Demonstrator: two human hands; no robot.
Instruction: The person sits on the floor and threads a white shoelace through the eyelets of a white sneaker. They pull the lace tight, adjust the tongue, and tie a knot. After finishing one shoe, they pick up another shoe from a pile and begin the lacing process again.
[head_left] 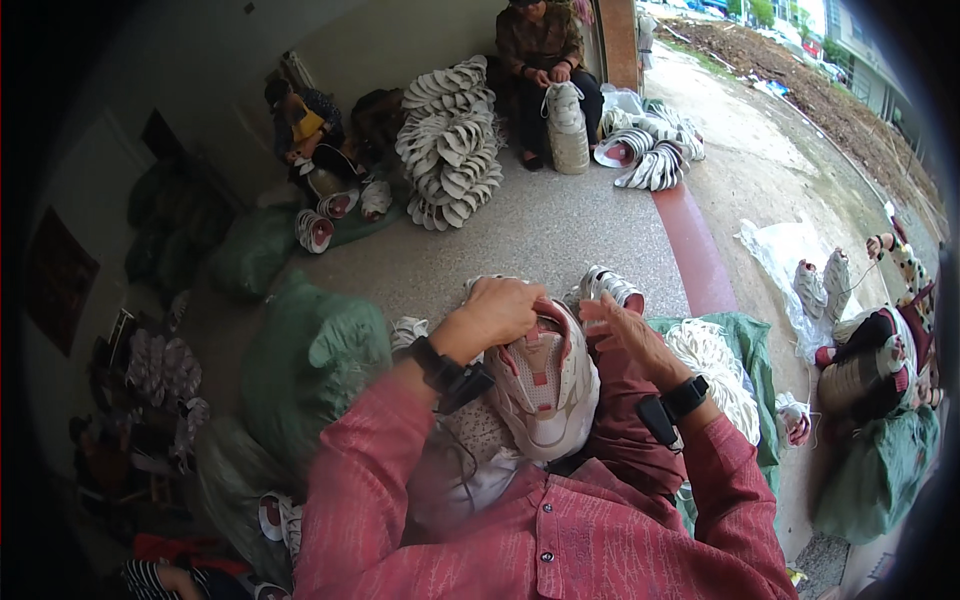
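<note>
A white and beige sneaker upper (pixel 545 390) with a red lining rests on my lap, its toe toward me. My left hand (pixel 500 315) is closed at the left edge of its collar; the fingertips are partly hidden. To the right of the collar, my right hand (pixel 630 335) is raised with its fingers apart and nothing visible in it. Another white sneaker upper (pixel 610 285) lies just beyond my right hand. A bundle of white shoelaces (pixel 705 360) lies on a green sack beside my right knee.
A bulky green sack (pixel 315 345) stands at my left. Ahead are a tall stack of shoe uppers (pixel 450 145) and a seated person (pixel 545 60) handling laces. More uppers (pixel 655 145) lie by the doorway. Another person works at the right edge, near a green bag (pixel 880 475).
</note>
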